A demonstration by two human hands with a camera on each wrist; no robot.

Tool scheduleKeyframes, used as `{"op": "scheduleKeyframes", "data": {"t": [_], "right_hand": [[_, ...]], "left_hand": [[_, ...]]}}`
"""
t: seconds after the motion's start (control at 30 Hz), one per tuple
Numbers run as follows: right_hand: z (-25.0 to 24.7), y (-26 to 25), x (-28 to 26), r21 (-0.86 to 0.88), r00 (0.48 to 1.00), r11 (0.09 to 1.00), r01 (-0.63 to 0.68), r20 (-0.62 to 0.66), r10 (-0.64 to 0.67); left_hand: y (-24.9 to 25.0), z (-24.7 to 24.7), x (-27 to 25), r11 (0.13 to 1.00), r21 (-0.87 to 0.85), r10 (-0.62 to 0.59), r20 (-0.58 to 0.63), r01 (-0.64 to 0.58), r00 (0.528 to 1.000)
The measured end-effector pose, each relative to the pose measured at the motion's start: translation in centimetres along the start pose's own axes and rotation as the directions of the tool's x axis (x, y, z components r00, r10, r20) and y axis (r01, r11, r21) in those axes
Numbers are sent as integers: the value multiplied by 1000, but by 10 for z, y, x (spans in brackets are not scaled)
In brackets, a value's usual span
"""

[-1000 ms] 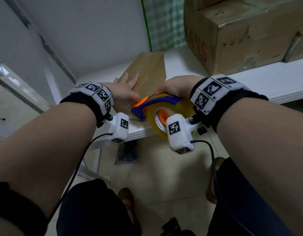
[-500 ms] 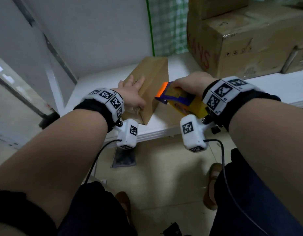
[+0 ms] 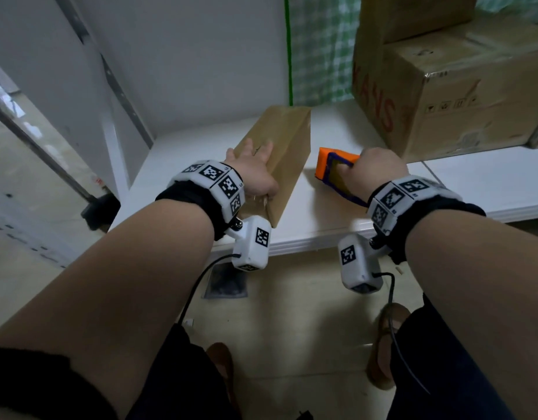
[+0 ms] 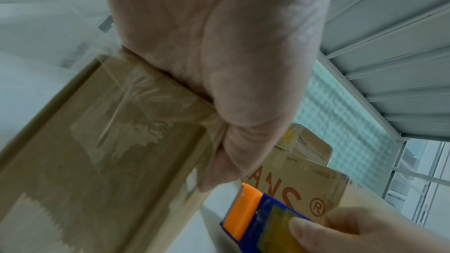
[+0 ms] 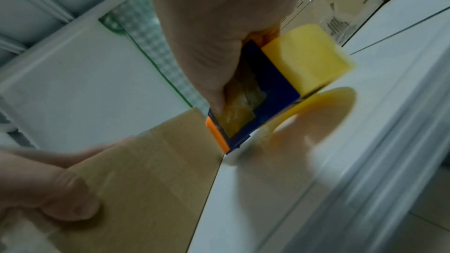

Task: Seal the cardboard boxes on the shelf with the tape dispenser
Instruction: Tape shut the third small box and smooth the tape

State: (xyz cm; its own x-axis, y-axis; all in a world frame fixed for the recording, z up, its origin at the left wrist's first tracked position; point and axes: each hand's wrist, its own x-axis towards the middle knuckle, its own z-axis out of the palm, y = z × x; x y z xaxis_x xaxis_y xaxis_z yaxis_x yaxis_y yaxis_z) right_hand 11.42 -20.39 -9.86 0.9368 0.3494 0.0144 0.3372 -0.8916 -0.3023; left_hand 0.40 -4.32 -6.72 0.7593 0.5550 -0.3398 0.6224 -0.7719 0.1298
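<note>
Left hand (image 3: 255, 177) clasping, right hand (image 3: 378, 168) gripping

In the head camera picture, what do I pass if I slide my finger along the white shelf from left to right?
small brown box → tape dispenser → right hand gripping it → big box with red letters

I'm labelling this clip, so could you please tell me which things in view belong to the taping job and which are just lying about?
Job: small box, held by the left hand; tape dispenser, gripped by the right hand; large printed box, possibly next; shelf.
Lying about: green checked sheet; dark object on the floor.
</note>
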Motion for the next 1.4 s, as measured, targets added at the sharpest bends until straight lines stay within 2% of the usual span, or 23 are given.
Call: {"op": "scheduleKeyframes", "data": {"t": [0.33,0.43,0.5,0.57,0.6,0.67,0.73,0.77,0.8,0.87,0.93,1.0,1.1,1.2,1.4], "right_hand": [[16,0,-9,-65,991,992,107,86,-101],[7,-2,-7,-59,990,988,142,31,-141],[3,-8,-6,46,971,970,241,-18,-240],[-2,-20,-11,212,937,913,349,-70,-342],[-4,-27,-15,282,918,874,396,-91,-387],[-8,-40,-24,356,872,803,479,-85,-482],[-11,-52,-34,321,805,763,561,4,-594],[-12,-56,-39,270,763,747,608,63,-644],[-12,-60,-43,202,725,731,652,119,-679],[-8,-64,-49,47,686,704,708,190,-702],[-4,-67,-51,-79,680,679,730,182,-710],[-3,-71,-51,-143,675,660,738,132,-726],[-5,-73,-52,-169,686,669,724,83,-722],[-4,-71,-51,-170,690,672,721,78,-720],[-3,-69,-53,-153,698,684,714,76,-712]], "left_hand": [[1,-2,0,1000,20,4,10,-4,1000],[2,-8,-1,1000,31,0,11,-1,1000],[3,-15,-7,1000,-9,29,0,-29,1000],[1,-20,-15,982,-174,66,-28,-70,997],[-2,-20,-19,945,-318,67,-38,-76,997],[-12,-18,-26,805,-589,56,-52,-76,997],[-26,-14,-28,670,-733,69,-98,-119,993],[-33,-12,-28,638,-756,87,-119,-147,989],[-40,-10,-29,642,-745,115,-138,-179,984],[-53,-6,-29,720,-653,175,-157,-235,972],[-64,-3,-27,809,-522,229,-142,-269,963],[-71,1,-24,861,-392,292,-137,-323,947],[-73,11,-18,877,-234,365,-245,-420,898],[-72,18,-15,870,-158,400,-325,-467,857],[-72,27,-13,863,-109,425,-372,-494,825]]}}
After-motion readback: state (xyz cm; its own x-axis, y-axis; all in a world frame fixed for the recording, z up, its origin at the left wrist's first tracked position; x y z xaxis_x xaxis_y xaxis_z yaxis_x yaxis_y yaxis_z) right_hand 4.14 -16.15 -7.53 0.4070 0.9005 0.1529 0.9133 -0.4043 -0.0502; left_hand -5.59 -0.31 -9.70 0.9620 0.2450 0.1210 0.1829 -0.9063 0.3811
